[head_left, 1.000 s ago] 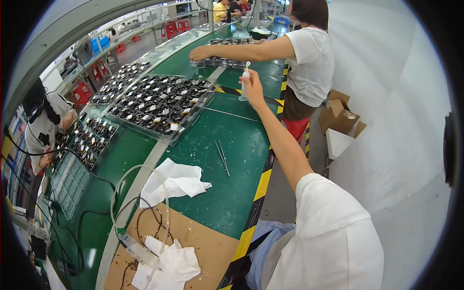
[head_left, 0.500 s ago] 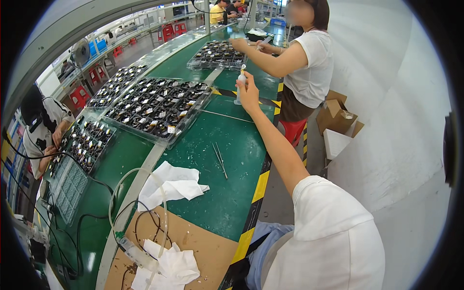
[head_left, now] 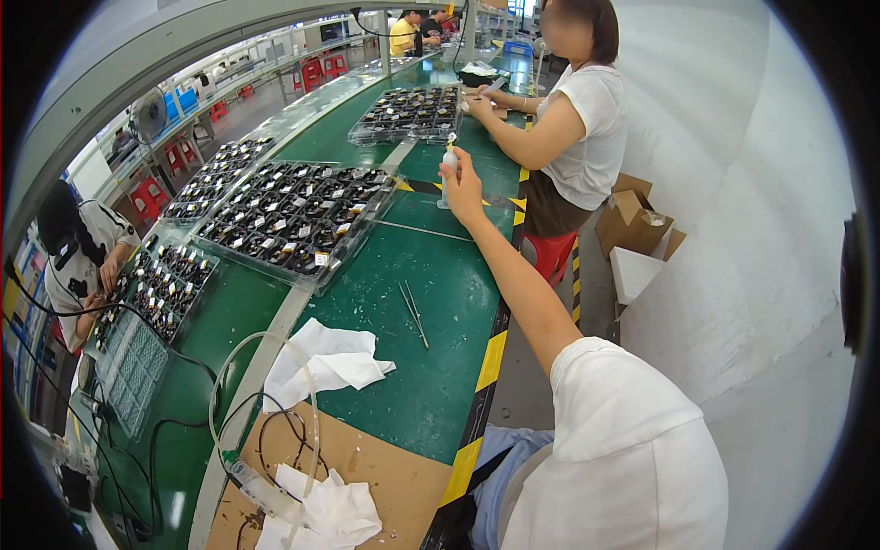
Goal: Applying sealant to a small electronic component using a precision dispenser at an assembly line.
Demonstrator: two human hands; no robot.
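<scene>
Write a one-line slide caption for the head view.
Right hand holds a small white bottle over the green workbench, beside trays of parts.

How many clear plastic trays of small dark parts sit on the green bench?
4, perhaps more hidden beyond: one far ahead, one large in the middle, one behind it, one at the left edge.

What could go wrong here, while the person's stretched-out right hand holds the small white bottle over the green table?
1. The right hand grips the small white bottle at full arm's stretch, so it may slip and fall onto the green table.
2. The clear plastic tray of dark parts lies close beside it; any spill could perhaps reach them.
3. The thin metal tweezers lie loose under the forearm; a sleeve might sweep them off.
</scene>
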